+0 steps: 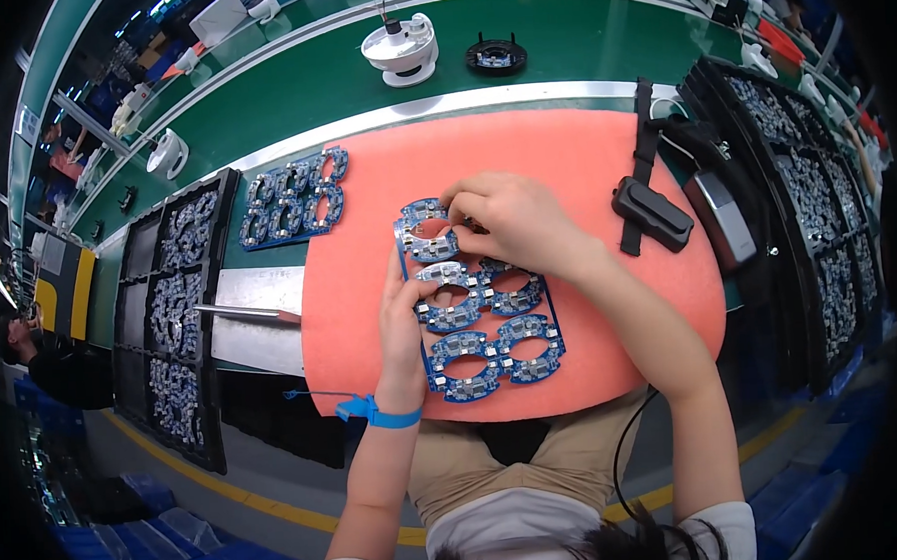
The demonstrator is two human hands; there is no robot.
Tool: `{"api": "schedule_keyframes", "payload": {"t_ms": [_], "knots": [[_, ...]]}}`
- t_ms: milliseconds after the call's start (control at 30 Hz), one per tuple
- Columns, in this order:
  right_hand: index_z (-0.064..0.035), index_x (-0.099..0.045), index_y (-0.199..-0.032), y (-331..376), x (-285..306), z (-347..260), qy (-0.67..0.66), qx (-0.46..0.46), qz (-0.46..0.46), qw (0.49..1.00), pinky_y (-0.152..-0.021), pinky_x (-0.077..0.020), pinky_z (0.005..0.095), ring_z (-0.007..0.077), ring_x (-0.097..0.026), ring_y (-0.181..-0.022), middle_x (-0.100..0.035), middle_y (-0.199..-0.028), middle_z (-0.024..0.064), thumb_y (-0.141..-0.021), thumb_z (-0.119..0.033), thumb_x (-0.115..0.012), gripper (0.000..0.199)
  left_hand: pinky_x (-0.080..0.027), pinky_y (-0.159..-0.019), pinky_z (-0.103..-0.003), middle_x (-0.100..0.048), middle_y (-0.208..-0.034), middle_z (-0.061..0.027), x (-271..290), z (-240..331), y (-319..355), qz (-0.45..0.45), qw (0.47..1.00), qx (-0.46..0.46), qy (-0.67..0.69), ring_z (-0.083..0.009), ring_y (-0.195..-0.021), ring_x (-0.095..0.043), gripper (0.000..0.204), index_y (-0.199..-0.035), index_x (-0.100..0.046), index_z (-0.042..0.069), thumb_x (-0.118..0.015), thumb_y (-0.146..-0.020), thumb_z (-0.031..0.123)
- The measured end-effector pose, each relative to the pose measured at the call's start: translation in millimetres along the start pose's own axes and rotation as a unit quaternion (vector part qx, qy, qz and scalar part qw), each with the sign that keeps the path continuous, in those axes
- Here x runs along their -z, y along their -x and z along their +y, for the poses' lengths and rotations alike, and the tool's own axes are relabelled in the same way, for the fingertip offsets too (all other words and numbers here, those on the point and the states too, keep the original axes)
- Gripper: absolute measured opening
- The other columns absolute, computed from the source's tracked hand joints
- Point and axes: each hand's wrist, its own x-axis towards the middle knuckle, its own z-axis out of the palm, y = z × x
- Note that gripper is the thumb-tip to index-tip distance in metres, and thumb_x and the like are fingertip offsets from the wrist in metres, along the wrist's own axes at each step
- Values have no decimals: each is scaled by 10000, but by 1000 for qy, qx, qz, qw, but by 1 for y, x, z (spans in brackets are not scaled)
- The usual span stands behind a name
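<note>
A blue circuit board panel (490, 325) with several ring-shaped boards lies tilted over the salmon-pink mat (611, 343) in front of me. My left hand (404, 317) grips the panel's left edge, thumb across its face and fingers behind. My right hand (511, 222) is bent over the top of the panel, thumb and fingers closed at an upper ring board; the hand hides the panel's upper right corner. A blue wrist strap (394, 416) with a cord sits on my left wrist. Left of the mat rests a second blue panel (293, 200) of ring boards.
Black compartment trays with several boards stand at left (218, 280) and right (803, 255). A metal tool (250, 312) lies on a metal plate (272, 353). A black strapped device (653, 213) lies on the mat's right. Beyond stand a white round housing (401, 52) and a black ring part (496, 56).
</note>
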Motion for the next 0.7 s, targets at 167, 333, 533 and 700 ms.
{"api": "schedule_keyframes", "payload": {"t_ms": [167, 333, 533, 700], "knots": [[-39, -629, -850, -2, -5, 2, -93, -68, 30, 993, -673, -515, 346, 252, -637, -759, -646, -862, 88, -782, -105, -642, 96, -576, -748, -308, -572, -1115, -149, 7, -3, 0, 21, 1000, 12, -15, -192, -911, -634, 611, -1386, -301, 37, -359, -785, -56], [-24, -634, -883, 1, 1, 13, -81, -65, -12, 995, -674, -515, 337, 255, -638, -762, -645, -855, 84, -794, -99, -637, 117, -561, -751, -282, -572, -1124, -134, 5, 1, 2, 31, 999, 13, -22, -176, -910, -632, 615, -1392, -305, 45, -365, -788, -54], [-22, -657, -861, 5, 10, 12, -29, -33, -39, 998, -681, -516, 355, 258, -642, -778, -654, -890, 74, -792, -102, -631, 109, -537, -830, -301, -567, -1130, -138, 4, -1, 1, 29, 999, 4, 13, -193, -973, -615, 588, -1364, -332, 27, -360, -784, -67], [-23, -651, -848, 6, 5, 15, -10, -19, -12, 1000, -676, -514, 365, 262, -640, -772, -655, -875, 74, -790, -124, -636, 117, -526, -865, -322, -554, -1150, -148, 2, -2, 0, 19, 998, -1, 56, -217, -998, -608, 560, -1332, -355, 9, -350, -779, -82]]}}
